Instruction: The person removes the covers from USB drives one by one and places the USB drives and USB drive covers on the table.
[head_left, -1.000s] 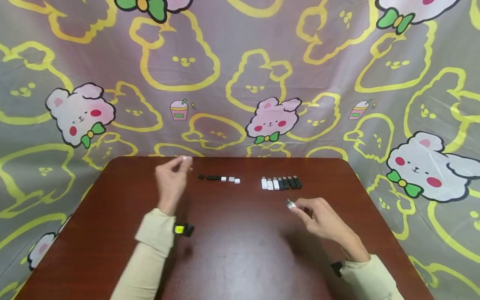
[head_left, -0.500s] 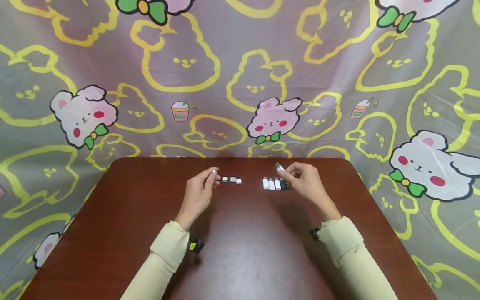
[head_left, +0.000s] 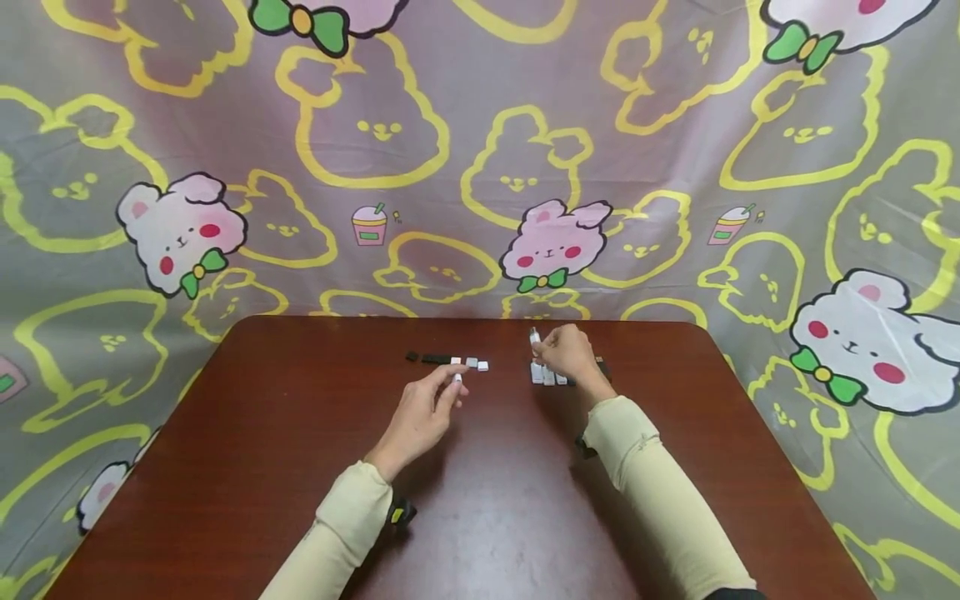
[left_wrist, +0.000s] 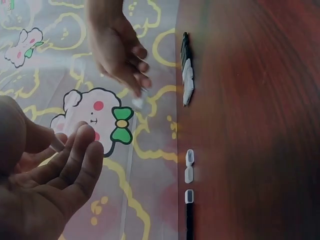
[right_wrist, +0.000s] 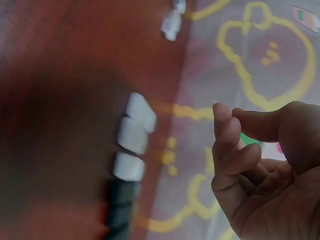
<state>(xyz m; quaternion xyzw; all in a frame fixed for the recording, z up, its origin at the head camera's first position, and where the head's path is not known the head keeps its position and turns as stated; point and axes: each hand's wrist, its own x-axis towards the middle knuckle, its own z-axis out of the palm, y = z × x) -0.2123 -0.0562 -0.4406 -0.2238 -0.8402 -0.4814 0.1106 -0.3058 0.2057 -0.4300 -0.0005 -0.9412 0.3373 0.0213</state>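
Observation:
My left hand (head_left: 420, 414) pinches a small white USB stick cap (head_left: 457, 378) between thumb and fingers, above the table just in front of a row of caps. In the left wrist view the fingers partly cover that cap (left_wrist: 57, 143). Over at the right, my right hand (head_left: 567, 352) pinches a white USB stick (head_left: 534, 337), its metal plug pointing up and away. This hand is over a row of uncapped USB sticks: white ones (head_left: 549, 377) at the left, dark ones (right_wrist: 121, 200) beyond, partly hidden by the hand and wrist.
The row of loose caps lies left of the sticks: black caps (head_left: 437, 359), then white caps (head_left: 482, 366) at its right end. Everything lies on a brown wooden table (head_left: 480, 500), close to its back edge. A patterned cloth (head_left: 420, 200) hangs behind it.
My left hand, holding the white cap, has moved right and nearer. My right hand has carried the USB stick left and farther back, over the row of sticks.

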